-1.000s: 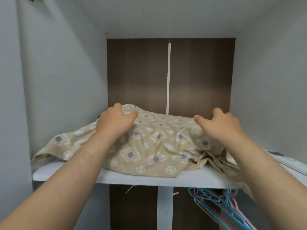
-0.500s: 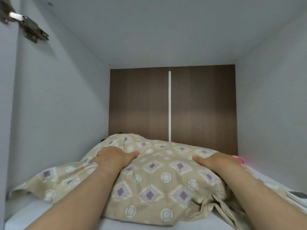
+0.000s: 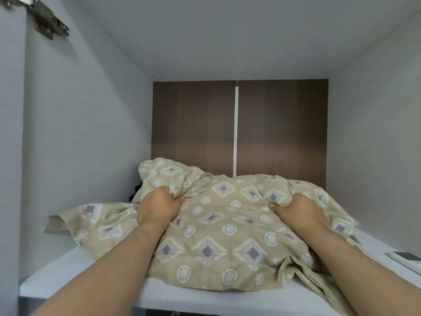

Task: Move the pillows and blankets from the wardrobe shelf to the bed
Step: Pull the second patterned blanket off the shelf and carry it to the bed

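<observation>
A beige pillow [image 3: 218,238] with purple diamonds and white rings lies on the white wardrobe shelf [image 3: 75,267]. My left hand [image 3: 159,206] is clenched on a bunch of its fabric at the upper left. My right hand [image 3: 296,210] is clenched on a fold at the upper right. The cloth is lifted into ridges above both fists. A loose corner of the cover droops over the shelf's front edge at the lower right. Something dark behind the pillow's left end is mostly hidden.
A white remote-like object [image 3: 405,258] lies at the shelf's right side. Grey side walls close in left and right, with a brown back panel [image 3: 239,126] behind. A metal door hinge [image 3: 43,19] sits at the upper left.
Both hands went from resting flat on the pillow to clenching its fabric, and the far edge of the cloth has risen. The view has tilted upward into the shelf.
</observation>
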Motion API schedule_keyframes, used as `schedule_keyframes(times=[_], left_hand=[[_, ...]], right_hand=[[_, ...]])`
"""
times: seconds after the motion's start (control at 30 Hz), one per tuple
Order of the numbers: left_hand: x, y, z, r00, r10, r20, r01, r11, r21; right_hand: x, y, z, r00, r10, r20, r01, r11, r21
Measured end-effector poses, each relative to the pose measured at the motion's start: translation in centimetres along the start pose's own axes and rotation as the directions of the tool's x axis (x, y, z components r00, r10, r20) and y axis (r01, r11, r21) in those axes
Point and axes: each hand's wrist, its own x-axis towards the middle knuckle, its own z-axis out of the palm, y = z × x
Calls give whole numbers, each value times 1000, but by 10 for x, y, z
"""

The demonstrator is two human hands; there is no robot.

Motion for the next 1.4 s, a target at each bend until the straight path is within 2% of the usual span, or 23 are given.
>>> schedule_keyframes(times=[0.13, 0.27, 0.5, 0.77, 1.0, 1.2, 1.4], left_hand=[[-4, -3, -18, 988, 21, -156, -47, 985, -165], [-4, -3, -39, 967, 6, -254, -86, 950, -301], [-35, 0, -97, 936, 22, -351, -167, 906, -389], [-112, 16, -173, 930, 28, -366, -179, 906, -384], [-212, 21, -229, 932, 21, -363, -161, 919, -359], [-282, 9, -266, 941, -10, -337, -109, 937, -331], [-330, -18, -281, 953, -60, -297, -55, 929, -365]], right_hand=[[-15, -10, -25, 985, -59, -160, 71, 995, 75], [-26, -25, -59, 952, -118, -282, 145, 987, 76], [-68, -39, -122, 921, -152, -358, 187, 980, 66], [-140, -20, -192, 917, -155, -366, 212, 970, 119], [-215, 21, -243, 934, -168, -314, 231, 957, 174], [-277, 44, -257, 962, -125, -242, 180, 959, 219], [-327, 49, -270, 962, -131, -238, 179, 964, 196]])
